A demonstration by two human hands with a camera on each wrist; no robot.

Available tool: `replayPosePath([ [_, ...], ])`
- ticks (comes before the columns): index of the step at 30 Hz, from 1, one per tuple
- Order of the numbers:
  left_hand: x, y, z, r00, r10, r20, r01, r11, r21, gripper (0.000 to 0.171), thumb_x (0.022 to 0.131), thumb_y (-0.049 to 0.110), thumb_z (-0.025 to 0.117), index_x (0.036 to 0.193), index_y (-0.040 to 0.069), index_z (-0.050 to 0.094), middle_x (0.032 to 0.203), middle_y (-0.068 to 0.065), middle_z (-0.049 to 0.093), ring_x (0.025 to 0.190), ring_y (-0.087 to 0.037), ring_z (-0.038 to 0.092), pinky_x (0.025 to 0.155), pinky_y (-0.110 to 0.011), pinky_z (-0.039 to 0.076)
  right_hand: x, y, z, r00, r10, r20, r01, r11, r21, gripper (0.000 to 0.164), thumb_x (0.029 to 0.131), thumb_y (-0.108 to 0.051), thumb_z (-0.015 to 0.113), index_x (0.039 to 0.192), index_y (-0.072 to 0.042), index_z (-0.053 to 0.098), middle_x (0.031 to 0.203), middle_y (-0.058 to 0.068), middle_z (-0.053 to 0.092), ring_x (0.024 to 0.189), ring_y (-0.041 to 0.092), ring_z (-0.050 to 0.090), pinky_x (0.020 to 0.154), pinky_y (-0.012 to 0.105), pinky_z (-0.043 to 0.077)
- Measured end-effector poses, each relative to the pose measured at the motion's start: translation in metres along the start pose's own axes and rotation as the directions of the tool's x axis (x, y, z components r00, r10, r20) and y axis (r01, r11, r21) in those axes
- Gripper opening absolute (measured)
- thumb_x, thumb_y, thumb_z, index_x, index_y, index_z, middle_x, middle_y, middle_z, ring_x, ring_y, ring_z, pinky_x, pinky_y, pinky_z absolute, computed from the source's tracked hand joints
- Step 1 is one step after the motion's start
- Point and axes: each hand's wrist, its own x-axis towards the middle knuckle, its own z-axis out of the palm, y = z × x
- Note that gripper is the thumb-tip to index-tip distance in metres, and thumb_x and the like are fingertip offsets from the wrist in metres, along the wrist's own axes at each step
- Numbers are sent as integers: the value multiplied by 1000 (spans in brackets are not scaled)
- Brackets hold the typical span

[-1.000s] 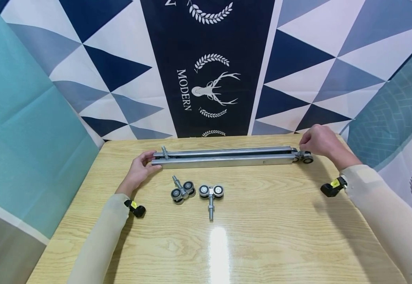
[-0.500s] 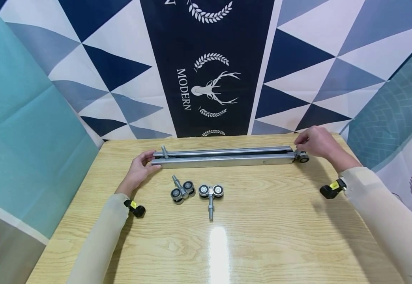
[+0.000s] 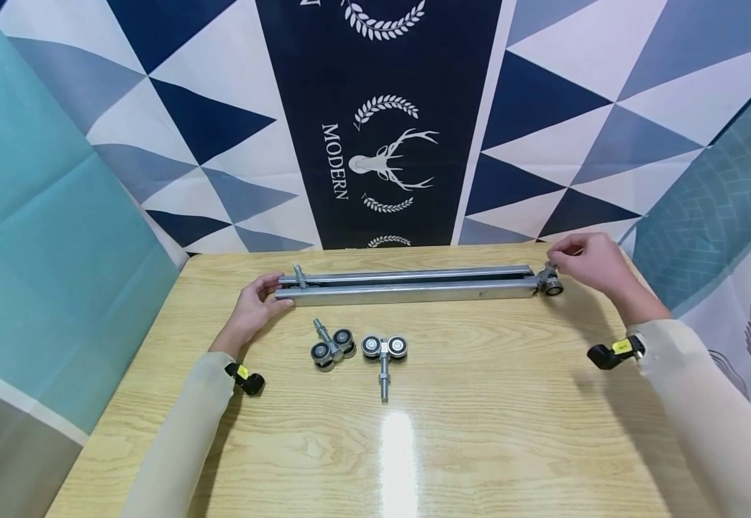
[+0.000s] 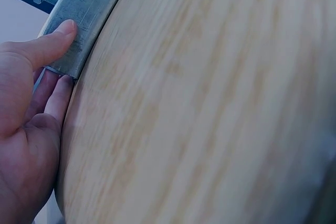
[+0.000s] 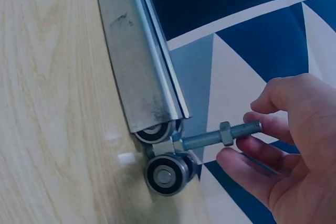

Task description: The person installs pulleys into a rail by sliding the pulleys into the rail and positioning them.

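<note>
Roller trolley (image 5: 164, 148): at the rail's (image 3: 408, 292) right-hand end, leading wheels partly inside; a second earlier it stood farther out.
Meaning: seemingly only partway seated.
Right hand (image 5: 304, 145): fingers hung loosely parted around the bolt tip (image 5: 254, 127).
Left hand (image 3: 251, 311): thumb and fingers clamped the rail's other end.
Table (image 3: 492, 417): wood-grained, carried two other trolleys (image 3: 385, 348).
Room: triangle-patterned hanging (image 3: 382, 72) stood behind.

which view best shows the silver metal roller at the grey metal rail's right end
The right wrist view: the silver metal roller is large there, with its threaded bolt, hex nut and a black-ringed wheel partly inside the grey metal rail. The head view shows it small; the left wrist view lacks it.
</note>
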Motion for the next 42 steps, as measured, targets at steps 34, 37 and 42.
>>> replayPosePath([
  [34, 0, 0, 2, 1000, -9, -5, 9, 1000, 6, 73, 104, -2, 77, 170, 2, 45, 167, -26, 52, 154, -37, 52, 96, -1, 48, 15, -54, 55, 993, -101, 64, 92, 987, 131, 23, 106, -11, 73, 116, 9, 79, 108, 24, 81, 75, 0, 65, 64, 18, 55],
  [37, 0, 1, 2, 1000, -7, -3, 7, 1000, 9, 73, 104, 0, 77, 170, 2, 44, 168, -26, 51, 155, -37, 51, 96, -2, 48, 17, -65, 64, 991, -109, 75, 95, 981, 166, 24, 106, -9, 74, 116, 11, 78, 111, 28, 80, 74, -1, 65, 63, 17, 55],
  [42, -1, 3, 2, 1000, 1, -2, -1, 1000, 11, 72, 105, 2, 78, 169, 1, 45, 167, -27, 51, 151, -33, 53, 96, -3, 50, 20, -84, 79, 989, -118, 87, 98, 975, 201, 21, 106, -8, 73, 114, 11, 78, 113, 31, 79, 74, 1, 65, 64, 16, 54],
])
